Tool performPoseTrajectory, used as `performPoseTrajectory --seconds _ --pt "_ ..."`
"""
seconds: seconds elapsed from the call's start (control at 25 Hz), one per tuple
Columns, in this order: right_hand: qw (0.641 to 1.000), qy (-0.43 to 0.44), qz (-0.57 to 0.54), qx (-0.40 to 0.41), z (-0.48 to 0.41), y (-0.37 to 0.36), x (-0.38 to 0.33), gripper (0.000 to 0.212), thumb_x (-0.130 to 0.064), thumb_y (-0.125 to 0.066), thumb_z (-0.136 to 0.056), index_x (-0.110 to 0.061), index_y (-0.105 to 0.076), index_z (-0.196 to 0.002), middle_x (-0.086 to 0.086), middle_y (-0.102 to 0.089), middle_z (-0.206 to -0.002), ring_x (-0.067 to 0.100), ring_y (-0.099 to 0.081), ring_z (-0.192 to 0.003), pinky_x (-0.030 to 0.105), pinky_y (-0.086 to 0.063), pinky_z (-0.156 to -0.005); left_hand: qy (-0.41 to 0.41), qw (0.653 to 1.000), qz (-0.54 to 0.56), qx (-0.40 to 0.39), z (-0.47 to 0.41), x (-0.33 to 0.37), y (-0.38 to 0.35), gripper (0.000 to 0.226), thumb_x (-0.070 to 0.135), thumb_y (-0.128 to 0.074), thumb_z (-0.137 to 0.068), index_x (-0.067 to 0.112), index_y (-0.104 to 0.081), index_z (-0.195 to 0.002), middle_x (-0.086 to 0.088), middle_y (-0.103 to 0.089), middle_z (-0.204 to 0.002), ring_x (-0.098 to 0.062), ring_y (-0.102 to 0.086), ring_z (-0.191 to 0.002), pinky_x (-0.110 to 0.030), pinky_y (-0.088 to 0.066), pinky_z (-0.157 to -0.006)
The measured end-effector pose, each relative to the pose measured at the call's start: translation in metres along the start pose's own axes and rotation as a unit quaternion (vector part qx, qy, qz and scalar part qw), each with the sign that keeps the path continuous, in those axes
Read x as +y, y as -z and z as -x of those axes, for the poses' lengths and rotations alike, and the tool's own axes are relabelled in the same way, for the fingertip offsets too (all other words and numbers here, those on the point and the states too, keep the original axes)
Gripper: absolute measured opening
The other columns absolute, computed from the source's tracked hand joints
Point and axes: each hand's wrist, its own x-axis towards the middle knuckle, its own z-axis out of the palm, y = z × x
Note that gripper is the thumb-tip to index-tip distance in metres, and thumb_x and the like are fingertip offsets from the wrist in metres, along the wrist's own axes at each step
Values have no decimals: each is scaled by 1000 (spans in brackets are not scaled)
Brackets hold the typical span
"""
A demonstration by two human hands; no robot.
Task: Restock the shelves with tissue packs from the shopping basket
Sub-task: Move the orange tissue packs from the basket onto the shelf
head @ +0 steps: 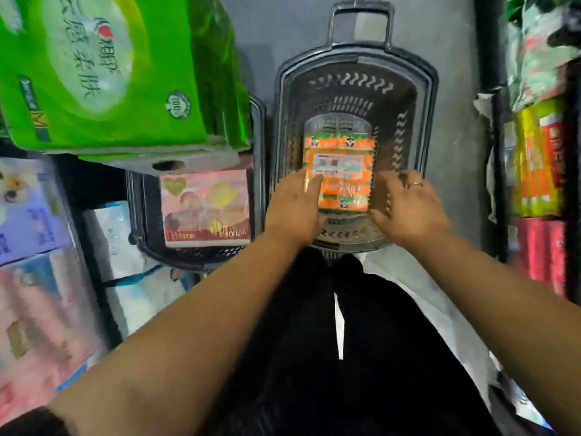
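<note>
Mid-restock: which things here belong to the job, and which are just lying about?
Job: orange tissue pack; grey shopping basket holding it; left hand touching the pack; right hand beside it; probably also the pink pack in the side basket.
Lying about: green pack at upper left; yellow pack and red pack at right.

Grey aisle floor (452, 64) with a dark shopping basket (432, 99) and, just left of it, a second basket (188, 261).
</note>
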Motion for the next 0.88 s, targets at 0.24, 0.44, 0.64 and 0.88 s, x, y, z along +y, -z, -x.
performPoseTrajectory --seconds 0.24,0.44,0.64,0.88 --pt "998 -38 -11 -49 -97 -113 21 72 -37 -67 -84 -21 -34 -146 21 -35 -138 43 -41 -120 46 -41 -96 6 997 -8 -81 -100 -39 -115 66 38 -64 -86 13 -37 -141 -16 -37 -142 -34 -35 -130 -41 -30 -108" --pt "992 -34 2 -124 -158 -216 53 77 -34 -69 -82 -23 -30 -147 20 -31 -144 42 -38 -125 48 -41 -98 34 993 2 -114 -149 -57 -212 63 35 -64 -87 14 -38 -140 -14 -37 -142 -33 -36 -130 -41 -33 -106" --pt "986 -104 -81 -101 -204 -269 84 77 -33 -71 -82 -20 -30 -145 21 -25 -144 44 -40 -122 46 -39 -103 88 989 47 -109 -202 -61 -257 81 41 -70 -83 15 -27 -146 -16 -24 -149 -33 -28 -136 -39 -26 -111" --pt "950 -205 -204 -115 -236 -305 79 103 -32 -75 -82 -27 -1 -153 24 -11 -152 44 -38 -130 43 -35 -107 278 930 193 -142 -239 -71 -296 112 37 -80 -74 21 0 -152 -19 -24 -145 -38 -38 -130 -42 -34 -109"
